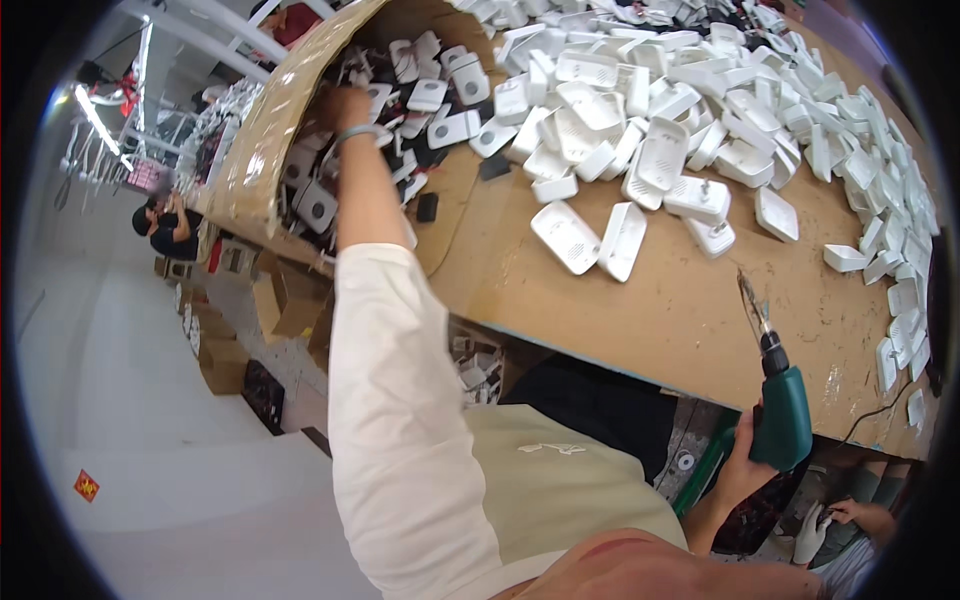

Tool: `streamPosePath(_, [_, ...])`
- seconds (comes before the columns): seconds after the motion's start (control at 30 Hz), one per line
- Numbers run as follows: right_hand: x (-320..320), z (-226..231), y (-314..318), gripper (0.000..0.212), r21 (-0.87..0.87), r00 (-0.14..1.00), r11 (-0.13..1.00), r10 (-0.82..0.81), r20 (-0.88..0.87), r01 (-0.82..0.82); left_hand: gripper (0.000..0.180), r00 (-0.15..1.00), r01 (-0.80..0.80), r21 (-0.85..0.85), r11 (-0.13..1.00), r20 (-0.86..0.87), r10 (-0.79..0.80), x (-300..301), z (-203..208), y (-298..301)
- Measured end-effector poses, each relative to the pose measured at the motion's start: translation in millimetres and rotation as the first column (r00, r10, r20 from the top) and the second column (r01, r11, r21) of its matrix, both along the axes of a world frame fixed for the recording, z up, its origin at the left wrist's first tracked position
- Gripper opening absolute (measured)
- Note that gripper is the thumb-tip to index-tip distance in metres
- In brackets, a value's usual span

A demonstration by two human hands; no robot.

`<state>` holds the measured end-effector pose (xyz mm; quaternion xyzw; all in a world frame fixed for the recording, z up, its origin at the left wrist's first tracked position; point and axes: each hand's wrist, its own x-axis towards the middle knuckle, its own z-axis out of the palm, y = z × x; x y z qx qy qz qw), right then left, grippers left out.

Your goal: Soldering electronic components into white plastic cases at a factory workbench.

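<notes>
**Drill (784, 415) in your right hand (742, 468), left hand (343, 108) in the box (262, 150)**

Your right hand is wrapped round the green drill — held at the table's (600, 318) near edge, its bit (752, 305) angled toward the white shells (660, 155). Your left hand is inside the cardboard box, among white parts (455, 128) with grey discs; I cannot tell whether its fingers are spread or pinching one. The shells lie heaped across the table — a few at the pile's near edge.

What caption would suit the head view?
Left hand among white plastic units beside a curved cardboard wall; right hand gripping a green power screwdriver near heaped white plastic shells.
</notes>
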<state>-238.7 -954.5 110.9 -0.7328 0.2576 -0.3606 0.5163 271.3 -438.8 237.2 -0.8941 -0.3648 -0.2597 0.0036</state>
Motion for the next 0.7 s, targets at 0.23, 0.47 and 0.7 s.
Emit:
streamPosePath(0.23, [0,-4,-21,0.030,0.020,0.998,0.999,-0.032,-0.057,0.033,0.079,0.851,0.352,0.050,0.935,-0.434,-0.296,20,-21,77])
streamPosePath(0.47, [23,-1,-6,0.032,0.105,1.000,0.994,-0.016,0.013,0.015,0.068,0.903,0.352,0.203,0.914,-0.330,-0.275,-80,-39,-60])
streamPosePath(0.7, [12,1,4,0.033,0.064,1.000,0.998,-0.018,0.017,0.017,0.040,0.743,0.667,0.228,0.709,-0.125,-0.658,-148,-121,-113])
